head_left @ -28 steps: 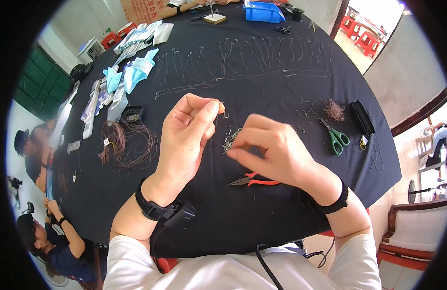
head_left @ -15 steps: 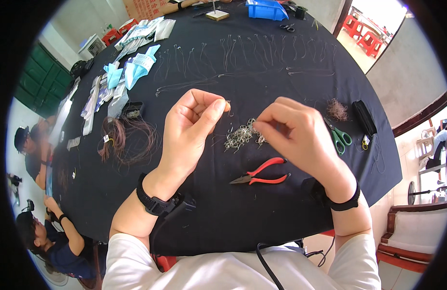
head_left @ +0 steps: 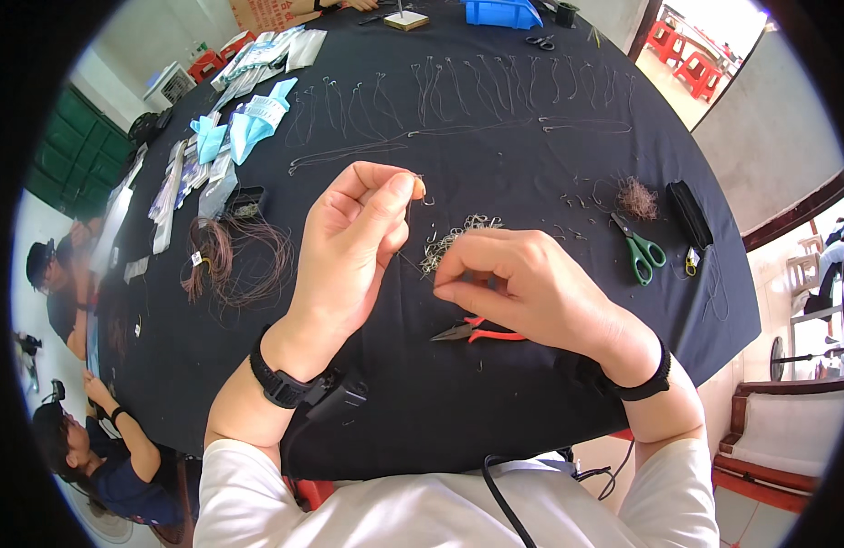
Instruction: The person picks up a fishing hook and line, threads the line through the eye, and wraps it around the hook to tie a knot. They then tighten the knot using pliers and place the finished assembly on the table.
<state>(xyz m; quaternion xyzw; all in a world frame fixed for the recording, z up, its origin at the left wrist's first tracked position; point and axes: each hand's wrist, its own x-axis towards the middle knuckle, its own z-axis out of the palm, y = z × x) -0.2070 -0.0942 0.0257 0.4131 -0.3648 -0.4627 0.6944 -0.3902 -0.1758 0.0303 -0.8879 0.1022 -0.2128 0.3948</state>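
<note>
My left hand [head_left: 356,233] is closed in a pinch, thumb against forefinger, on a small fish hook [head_left: 429,200] that sticks out past the fingertips. A thin dark line runs down from that hand. Lower and to the right, my right hand [head_left: 522,281] has its thumb and fingers drawn together. Whatever lies between them is too fine to make out. Behind its fingers lies a heap of silvery fish hooks [head_left: 437,247], partly covered by the hand. Pliers [head_left: 456,332] with red handles rest just below, their upper handle mostly hidden.
Hooks on lines [head_left: 484,87] lie in a row across the far black cloth. Brown line bundles [head_left: 219,260] and blue-white packets [head_left: 257,119] are at left. Green-handled scissors [head_left: 639,256], a tangle of line [head_left: 637,198] and a black pouch [head_left: 688,215] lie at right. People sit at far left.
My right hand has moved left and down from the heap's right side and now covers part of the pliers. My left hand shifted slightly left, still pinching the hook.
</note>
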